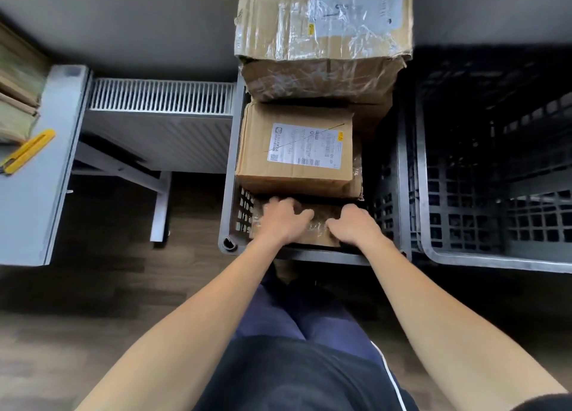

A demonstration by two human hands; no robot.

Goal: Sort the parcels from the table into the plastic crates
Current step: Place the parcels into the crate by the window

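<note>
A dark plastic crate stands on the floor straight ahead of me. Inside its near end lies a small taped cardboard parcel. My left hand presses on the parcel's left part and my right hand on its right part, both with fingers curled over it. Behind it in the same crate sits a labelled brown parcel. A large crumpled taped box rests across the crate's far end.
A second, larger dark crate stands to the right with nothing visible inside. The grey table is at the left, carrying a yellow utility knife and stacked envelopes. A white radiator lines the wall.
</note>
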